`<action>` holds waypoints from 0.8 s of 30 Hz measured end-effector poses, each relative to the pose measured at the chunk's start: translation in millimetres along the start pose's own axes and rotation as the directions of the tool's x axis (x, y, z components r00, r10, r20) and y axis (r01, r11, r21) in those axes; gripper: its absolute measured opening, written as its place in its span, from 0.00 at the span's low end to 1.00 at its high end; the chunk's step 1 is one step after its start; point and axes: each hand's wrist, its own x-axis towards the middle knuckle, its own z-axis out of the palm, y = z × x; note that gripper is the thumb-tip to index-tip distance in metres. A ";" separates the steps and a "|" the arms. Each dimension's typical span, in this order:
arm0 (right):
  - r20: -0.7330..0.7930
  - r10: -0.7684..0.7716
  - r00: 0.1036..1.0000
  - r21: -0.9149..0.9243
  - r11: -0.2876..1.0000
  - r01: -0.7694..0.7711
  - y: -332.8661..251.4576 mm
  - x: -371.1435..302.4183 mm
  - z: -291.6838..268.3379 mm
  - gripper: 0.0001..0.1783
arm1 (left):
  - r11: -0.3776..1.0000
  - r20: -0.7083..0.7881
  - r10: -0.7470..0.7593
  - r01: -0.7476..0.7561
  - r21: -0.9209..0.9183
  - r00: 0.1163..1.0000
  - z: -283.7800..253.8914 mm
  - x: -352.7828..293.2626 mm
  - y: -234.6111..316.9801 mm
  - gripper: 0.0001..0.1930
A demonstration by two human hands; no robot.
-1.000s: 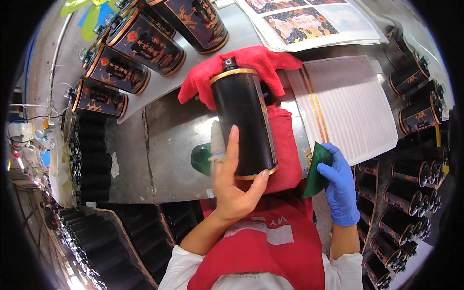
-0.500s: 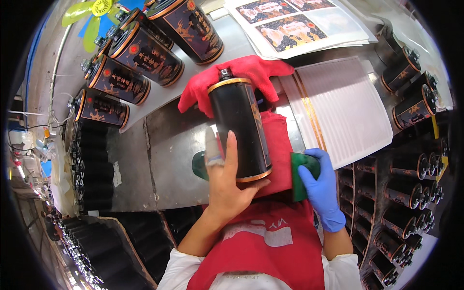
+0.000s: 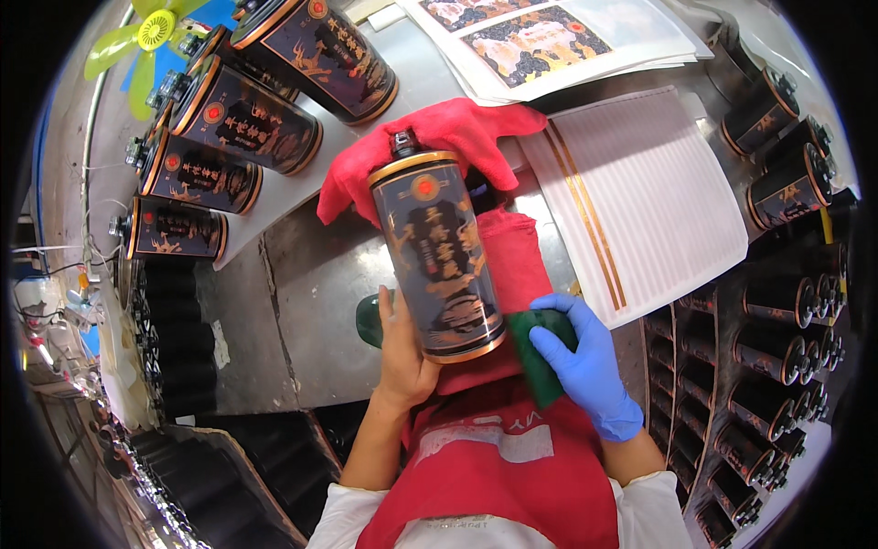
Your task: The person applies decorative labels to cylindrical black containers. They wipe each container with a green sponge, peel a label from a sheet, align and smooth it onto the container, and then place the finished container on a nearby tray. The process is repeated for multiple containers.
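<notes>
My bare left hand (image 3: 402,361) is wrapped around the lower left side of a black bottle (image 3: 437,261) with gold rims. Its decorated dark label faces up at me, and its neck points away, resting on a red cloth (image 3: 352,176). My right hand (image 3: 585,371), in a blue glove, pinches a flat green scraper (image 3: 541,361) beside the bottle's base. Beneath the bottle runs a red pad (image 3: 514,261). Just left of my left hand, a dark green object (image 3: 369,320) lies on the metal table, partly hidden.
A white sheet with gold strips (image 3: 645,201) lies on the right. Printed sheets (image 3: 540,50) are stacked at the back. Labelled bottles (image 3: 247,114) stand at back left, others (image 3: 788,188) at back right. Racks of bottles (image 3: 768,352) flank the table below. A yellow-green fan (image 3: 155,30) sits far left.
The bottle has turned so its label, mostly hidden before, faces me. My left hand shifted to its left side. My right hand brought the green scraper left, close to the bottle's base.
</notes>
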 end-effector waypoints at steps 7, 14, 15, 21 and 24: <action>-0.077 -0.156 0.985 -0.038 0.987 0.154 -25.2 -16.0 11.8 0.19 | 0.981 -0.159 0.070 -0.039 0.188 0.985 -14.1 14.8 44.4 0.52; -0.049 -0.023 0.999 0.019 1.000 0.024 -8.0 -8.6 8.5 0.18 | 0.838 -0.002 -0.219 0.187 -0.512 0.976 8.4 2.1 16.8 0.44; -0.062 -0.022 0.998 -0.033 0.999 0.020 -5.1 -6.3 7.2 0.17 | 0.818 -0.052 -0.213 0.149 -0.556 0.976 15.2 1.2 7.9 0.45; -0.196 -0.019 0.980 -0.066 0.998 0.006 -11.7 -6.8 -1.2 0.16 | 0.997 -0.153 -0.057 0.049 -0.053 0.987 -4.4 3.2 13.9 0.48; -0.018 -0.219 0.976 -0.159 0.964 0.213 -28.6 -16.4 17.6 0.16 | 0.919 -0.165 0.266 -0.198 0.340 0.950 -9.1 23.8 49.8 0.38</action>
